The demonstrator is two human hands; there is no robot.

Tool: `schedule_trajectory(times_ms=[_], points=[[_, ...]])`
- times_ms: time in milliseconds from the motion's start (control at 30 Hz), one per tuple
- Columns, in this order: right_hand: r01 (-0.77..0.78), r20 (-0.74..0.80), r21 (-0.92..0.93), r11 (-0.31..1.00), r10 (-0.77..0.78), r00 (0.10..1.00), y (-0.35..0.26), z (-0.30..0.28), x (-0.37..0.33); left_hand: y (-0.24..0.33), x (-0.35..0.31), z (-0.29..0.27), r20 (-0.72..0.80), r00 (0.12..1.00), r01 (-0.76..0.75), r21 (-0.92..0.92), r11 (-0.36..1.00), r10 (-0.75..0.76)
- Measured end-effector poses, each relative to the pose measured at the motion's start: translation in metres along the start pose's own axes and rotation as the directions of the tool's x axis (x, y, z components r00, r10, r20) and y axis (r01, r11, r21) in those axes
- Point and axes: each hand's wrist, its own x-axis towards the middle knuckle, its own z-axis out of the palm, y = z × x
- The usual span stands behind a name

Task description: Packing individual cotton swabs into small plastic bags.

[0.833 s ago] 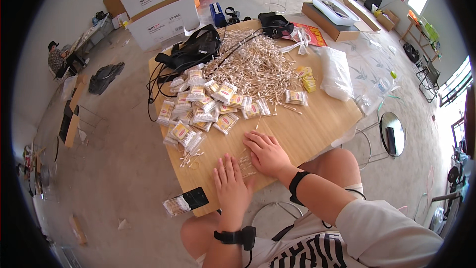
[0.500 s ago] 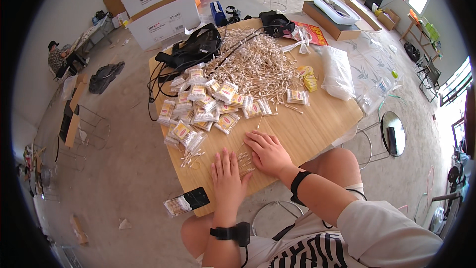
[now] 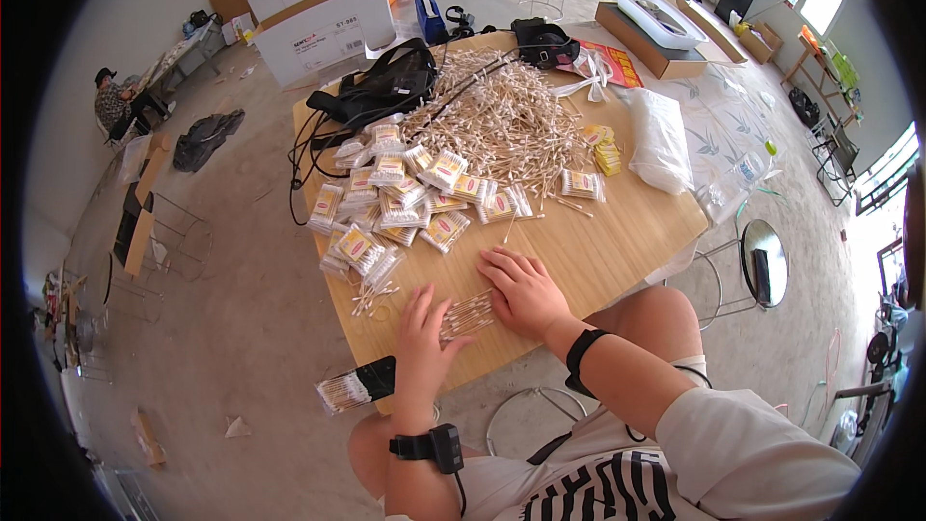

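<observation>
A small row of cotton swabs lies side by side on the wooden table, between my two hands. My left hand is at the row's left end, thumb and fingers apart. At the other end, my right hand rests on the table with its fingers stretched out, against the swab tips. Left of my left hand, a clear bag of swabs with a black part sticks out over the table's edge. Beyond my hands are a heap of filled swab packets and a large pile of loose swabs.
A black strap bag with cables lies at the far left of the table. Yellow cards and a white plastic bundle are at the right. Large cardboard boxes stand behind. A person sits at the far left.
My left hand has shifted slightly left and lifted its fingers, uncovering more of the swab row. My right hand has stayed nearly in place. The view has tilted a little.
</observation>
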Motion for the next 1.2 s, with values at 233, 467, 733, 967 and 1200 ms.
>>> schedule_trajectory(times_ms=[233,467,733,967,1200], points=[[0.003,-0.007,-0.008,1.0,-0.003,1.0,-0.002,0.001,0.001,-0.001,-0.001,0.002,-0.041,0.999,-0.025,0.085,0.996,0.029],[-0.001,-0.005,-0.008,1.0,0.001,1.0,-0.001,0.0,0.0,0.003,0.002,0.014,-0.17,0.984,0.031,-0.097,0.995,-0.048],[-0.001,0.0,-0.027,1.0,0.001,1.0,-0.002,0.0,0.001,0.01,0.01,0.032,-0.266,0.927,-0.037,-0.765,0.643,-0.263],[-0.004,-0.001,-0.02,1.0,0.004,1.0,-0.002,0.0,0.001,0.011,0.013,0.034,-0.247,0.936,-0.105,-0.876,0.471,-0.251],[-0.003,0.005,-0.026,1.0,0.003,1.0,-0.002,-0.001,0.001,0.018,0.015,0.04,-0.217,0.945,-0.092,-0.894,0.439,-0.244]])
